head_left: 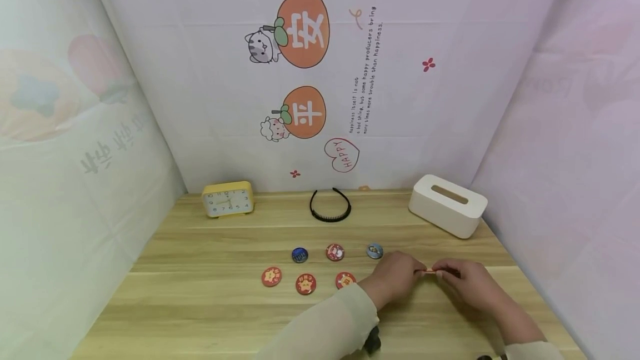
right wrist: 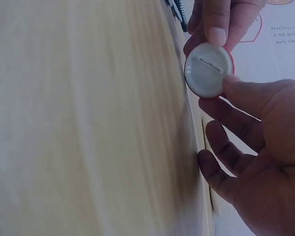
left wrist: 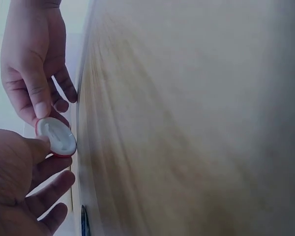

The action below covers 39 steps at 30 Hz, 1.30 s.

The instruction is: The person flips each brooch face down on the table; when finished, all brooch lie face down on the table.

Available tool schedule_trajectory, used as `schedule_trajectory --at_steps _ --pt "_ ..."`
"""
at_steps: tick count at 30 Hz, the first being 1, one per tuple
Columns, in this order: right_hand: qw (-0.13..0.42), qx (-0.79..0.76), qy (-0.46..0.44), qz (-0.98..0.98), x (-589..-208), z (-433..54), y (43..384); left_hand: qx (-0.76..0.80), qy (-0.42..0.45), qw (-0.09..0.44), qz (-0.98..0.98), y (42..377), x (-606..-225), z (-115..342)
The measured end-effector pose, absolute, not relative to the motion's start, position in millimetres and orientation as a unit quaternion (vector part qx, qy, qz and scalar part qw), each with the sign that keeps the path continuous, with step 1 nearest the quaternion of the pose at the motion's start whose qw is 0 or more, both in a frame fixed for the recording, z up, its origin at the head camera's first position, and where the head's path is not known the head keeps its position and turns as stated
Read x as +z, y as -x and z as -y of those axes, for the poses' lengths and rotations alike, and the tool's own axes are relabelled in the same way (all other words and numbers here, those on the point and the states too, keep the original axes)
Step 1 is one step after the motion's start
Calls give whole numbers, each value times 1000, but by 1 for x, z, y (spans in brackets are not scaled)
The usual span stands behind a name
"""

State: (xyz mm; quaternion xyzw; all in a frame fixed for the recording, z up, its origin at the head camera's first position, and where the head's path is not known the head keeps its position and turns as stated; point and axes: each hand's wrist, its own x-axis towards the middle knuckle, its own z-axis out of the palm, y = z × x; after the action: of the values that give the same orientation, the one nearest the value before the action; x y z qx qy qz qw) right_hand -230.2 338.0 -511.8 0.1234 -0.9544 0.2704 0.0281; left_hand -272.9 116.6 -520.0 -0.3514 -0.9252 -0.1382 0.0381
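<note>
On the right side, the left hand and right hand pinch one round, red-rimmed, white-backed badge.

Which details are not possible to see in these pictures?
Front of the held badge: wrist views show its back, the head view only its edge.
Part of the red badge by the left sleeve: the sleeve covers it, head view.
Print on the dark blue badge: too small, head view.
Dark thing, left wrist view: cut off by the bottom edge.

Held badge's back looks smooth plast., w/ metal pin; tabletop wood-grained.
</note>
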Motion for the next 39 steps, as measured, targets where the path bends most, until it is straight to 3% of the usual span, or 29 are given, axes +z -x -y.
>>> schedule_trajectory --at_steps 8,20,27,39 --pt "80 271 -111 953 -516 -332 235 -156 327 59 930 273 -519 -120" --pt "57 291 -109 949 -517 -332 235 -155 342 93 922 278 -530 -125" --pt "22 317 -110 942 -517 -336 232 -154 324 70 931 274 -532 -129" --pt "44 309 -119 943 -521 -347 227 -203 308 33 929 267 -530 -137"
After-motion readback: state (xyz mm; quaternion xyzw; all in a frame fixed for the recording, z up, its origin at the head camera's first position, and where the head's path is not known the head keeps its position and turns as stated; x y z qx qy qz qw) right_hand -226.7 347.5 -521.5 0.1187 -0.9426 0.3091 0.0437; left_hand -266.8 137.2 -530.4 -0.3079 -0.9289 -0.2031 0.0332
